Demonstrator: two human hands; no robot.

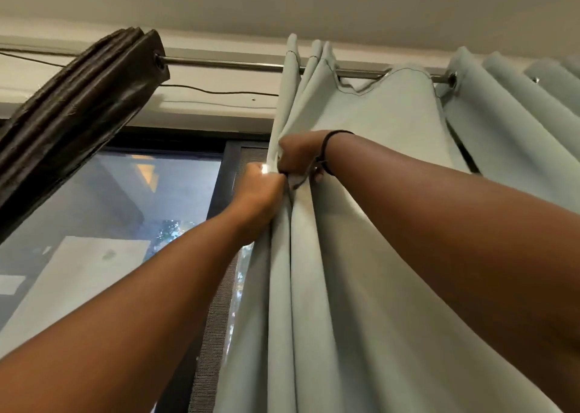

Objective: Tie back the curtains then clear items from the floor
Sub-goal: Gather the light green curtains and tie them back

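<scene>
A pale grey-green curtain (370,123) hangs from a metal rod (226,64) on the right. Both of my arms reach up to its bunched left edge. My left hand (260,196) is closed around the gathered folds from the left. My right hand (298,156), a black band on its wrist, pinches the same folds just above, and a thin dark tie (298,182) shows between the two hands. A dark brown curtain (78,117) is pushed together at the rod's left end. The floor is out of view.
Behind the curtains is a dark-framed window (125,205) with a mesh screen panel (219,302). A thin cable (219,92) runs along the wall under the rod. The ceiling is close above.
</scene>
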